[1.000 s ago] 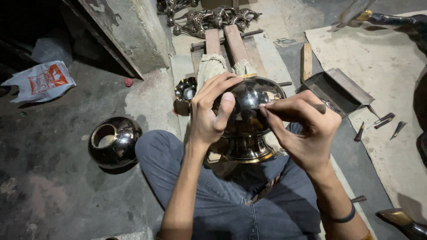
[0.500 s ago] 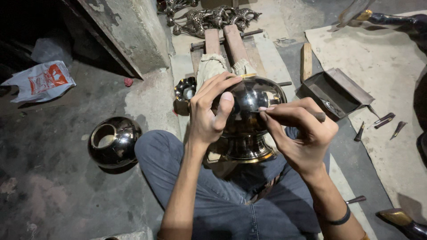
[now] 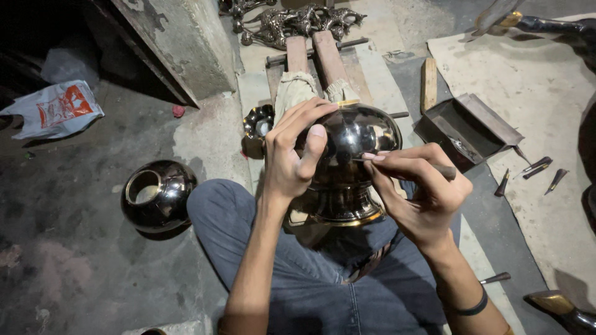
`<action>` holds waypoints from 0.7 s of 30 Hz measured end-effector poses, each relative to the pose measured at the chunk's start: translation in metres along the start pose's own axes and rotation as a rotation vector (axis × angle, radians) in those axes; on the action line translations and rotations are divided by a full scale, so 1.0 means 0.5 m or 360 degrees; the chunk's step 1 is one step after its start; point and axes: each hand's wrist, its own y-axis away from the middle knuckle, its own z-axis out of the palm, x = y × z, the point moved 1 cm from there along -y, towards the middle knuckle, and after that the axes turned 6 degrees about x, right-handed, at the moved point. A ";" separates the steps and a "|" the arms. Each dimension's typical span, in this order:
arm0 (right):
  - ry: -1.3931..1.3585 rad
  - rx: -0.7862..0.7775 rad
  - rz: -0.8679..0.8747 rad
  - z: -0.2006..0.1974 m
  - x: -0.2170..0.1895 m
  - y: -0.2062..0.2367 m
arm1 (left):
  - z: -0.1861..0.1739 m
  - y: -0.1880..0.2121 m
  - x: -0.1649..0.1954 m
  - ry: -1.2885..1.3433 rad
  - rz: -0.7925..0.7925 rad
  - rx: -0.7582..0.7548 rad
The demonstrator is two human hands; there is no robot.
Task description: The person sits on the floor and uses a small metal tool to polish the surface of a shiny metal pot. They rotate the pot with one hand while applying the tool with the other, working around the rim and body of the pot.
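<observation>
Frame centre: left hand (image 3: 292, 158) fingers spread over the polished metal vessel (image 3: 351, 164) on the lap. Right hand (image 3: 422, 183) pinches a thin engraving tool (image 3: 434, 169) against it. Vessel looks heavy, rigid, slick; best steadied by dome or flared base.

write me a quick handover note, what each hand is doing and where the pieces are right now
Left hand: spread over the top of the shiny dark metal vessel, steadying it on the lap.
Right hand: pinching a thin tool, tip at the vessel's side.
Second round metal pot sits on the floor at the left. Spare small tools lie on the mat at right, beside an open metal box.
Done: no finished marks are visible on the vessel.
Left: cannot tell how much surface remains.
</observation>
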 end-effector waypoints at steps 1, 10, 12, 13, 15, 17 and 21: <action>0.0023 0.0010 -0.0007 -0.001 0.002 0.002 | 0.001 0.001 -0.001 -0.0001 -0.0010 -0.0005; -0.0047 -0.0003 -0.0045 -0.001 0.006 0.010 | 0.004 -0.001 -0.004 0.0005 -0.0027 0.0006; -0.0040 0.0028 -0.0019 0.005 0.007 0.005 | 0.004 -0.006 -0.004 0.0011 -0.0041 0.0010; -0.0043 0.0027 -0.0012 0.007 0.008 0.000 | 0.004 -0.009 -0.005 0.0012 -0.0068 0.0006; -0.0072 0.0015 0.0037 0.008 0.007 -0.007 | 0.004 -0.018 -0.008 0.0014 -0.0133 -0.0006; -0.0125 0.0007 0.0114 0.008 0.005 -0.015 | 0.005 -0.027 -0.013 0.0022 -0.0255 -0.0028; -0.0156 -0.0002 0.0212 0.019 0.011 -0.038 | 0.013 -0.048 -0.029 0.0015 -0.0571 -0.0138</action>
